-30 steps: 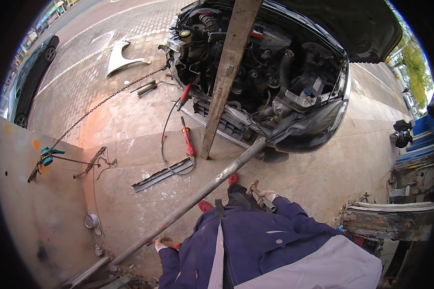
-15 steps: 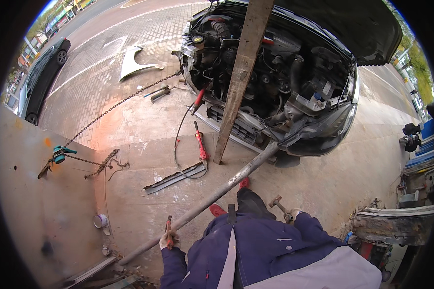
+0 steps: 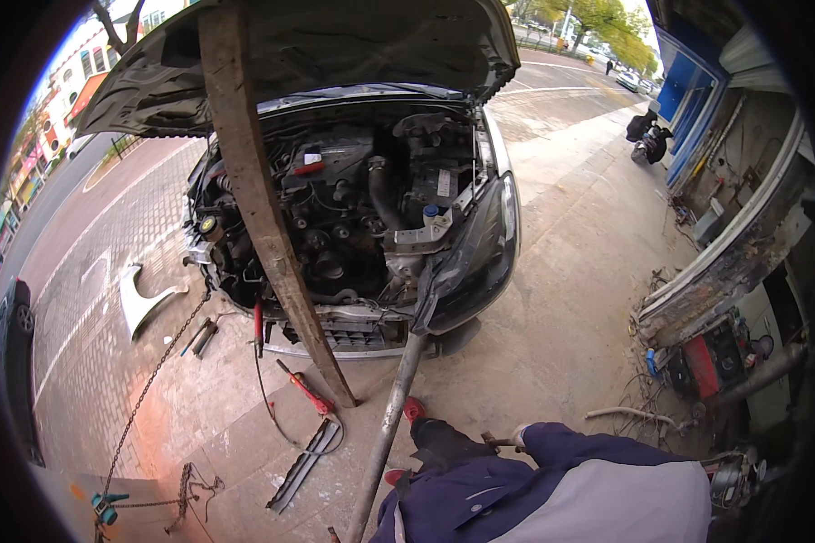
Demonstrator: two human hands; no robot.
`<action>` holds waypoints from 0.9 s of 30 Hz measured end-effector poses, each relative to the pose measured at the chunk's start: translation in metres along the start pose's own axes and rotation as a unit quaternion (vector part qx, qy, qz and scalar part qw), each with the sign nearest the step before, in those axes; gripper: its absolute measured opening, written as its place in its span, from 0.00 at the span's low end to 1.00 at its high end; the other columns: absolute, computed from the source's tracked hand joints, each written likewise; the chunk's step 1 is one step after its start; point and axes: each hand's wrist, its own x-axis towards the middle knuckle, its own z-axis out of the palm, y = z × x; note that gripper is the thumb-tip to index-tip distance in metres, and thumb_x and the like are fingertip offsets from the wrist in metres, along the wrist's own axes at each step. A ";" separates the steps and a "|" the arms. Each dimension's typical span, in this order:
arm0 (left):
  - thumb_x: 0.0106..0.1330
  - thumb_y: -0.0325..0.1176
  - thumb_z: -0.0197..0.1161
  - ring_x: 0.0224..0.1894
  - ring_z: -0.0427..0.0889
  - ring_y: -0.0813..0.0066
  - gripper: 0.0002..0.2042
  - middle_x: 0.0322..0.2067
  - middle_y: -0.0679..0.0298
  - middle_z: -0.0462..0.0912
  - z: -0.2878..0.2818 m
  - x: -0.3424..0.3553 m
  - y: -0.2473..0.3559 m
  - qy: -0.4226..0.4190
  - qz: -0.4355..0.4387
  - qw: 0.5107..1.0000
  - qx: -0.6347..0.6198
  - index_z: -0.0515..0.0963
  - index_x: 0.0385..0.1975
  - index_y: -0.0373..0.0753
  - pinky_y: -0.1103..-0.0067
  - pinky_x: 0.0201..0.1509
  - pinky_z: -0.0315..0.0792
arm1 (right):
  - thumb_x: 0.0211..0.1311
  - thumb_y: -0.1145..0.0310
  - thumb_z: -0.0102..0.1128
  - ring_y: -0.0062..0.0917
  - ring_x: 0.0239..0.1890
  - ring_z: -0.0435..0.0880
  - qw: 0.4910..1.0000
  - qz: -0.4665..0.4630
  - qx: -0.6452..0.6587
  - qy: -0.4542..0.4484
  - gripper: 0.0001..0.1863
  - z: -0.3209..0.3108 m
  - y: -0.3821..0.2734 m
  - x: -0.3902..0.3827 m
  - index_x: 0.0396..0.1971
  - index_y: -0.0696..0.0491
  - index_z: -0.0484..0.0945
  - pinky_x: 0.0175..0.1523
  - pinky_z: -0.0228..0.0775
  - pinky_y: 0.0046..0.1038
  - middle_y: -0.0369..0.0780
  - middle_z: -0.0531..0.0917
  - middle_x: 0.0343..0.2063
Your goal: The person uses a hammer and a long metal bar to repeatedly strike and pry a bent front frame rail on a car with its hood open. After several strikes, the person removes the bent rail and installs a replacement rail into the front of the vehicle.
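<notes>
- Rust-brown, hammer-shaped metal tool (image 3: 496, 442): low centre, before the silver car with raised hood (image 3: 362, 213); clasped in the right hand (image 3: 519, 436), as half a second ago.
- Left hand: now out of view; grip cannot be told.
- Long grey metal pole (image 3: 390, 423): still reaching the car's front.
- Change: view swung right; tool apparently carried, not applied.

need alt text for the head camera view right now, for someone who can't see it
A person's right hand grips a partly hidden tool near a long metal pole running to the front of a car, hood raised. A wooden beam slants before the exposed engine; the left hand is out of view.
</notes>
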 end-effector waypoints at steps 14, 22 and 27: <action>0.77 0.45 0.54 0.39 0.87 0.65 0.24 0.39 0.59 0.86 0.087 0.045 -0.017 0.031 -0.005 0.997 0.074 0.75 0.62 0.33 0.69 0.47 0.84 | 0.63 0.58 0.74 0.44 0.51 0.92 0.990 0.112 0.090 0.018 0.19 0.016 -0.015 -0.003 0.52 0.46 0.91 0.54 0.83 0.42 0.50 0.92 0.44; 0.77 0.48 0.56 0.38 0.87 0.65 0.22 0.37 0.60 0.85 0.069 0.066 0.004 0.070 0.027 0.997 0.036 0.78 0.59 0.36 0.70 0.44 0.85 | 0.67 0.64 0.62 0.44 0.58 0.89 0.988 0.125 0.079 0.043 0.21 -0.004 -0.017 -0.015 0.58 0.46 0.88 0.61 0.82 0.41 0.50 0.89 0.54; 0.77 0.49 0.58 0.37 0.87 0.65 0.21 0.35 0.61 0.84 0.017 0.066 0.043 0.136 0.099 0.980 -0.102 0.79 0.57 0.38 0.70 0.42 0.86 | 0.70 0.61 0.57 0.43 0.62 0.87 0.977 0.188 0.083 0.064 0.21 -0.036 -0.011 -0.022 0.59 0.47 0.88 0.64 0.80 0.42 0.51 0.88 0.57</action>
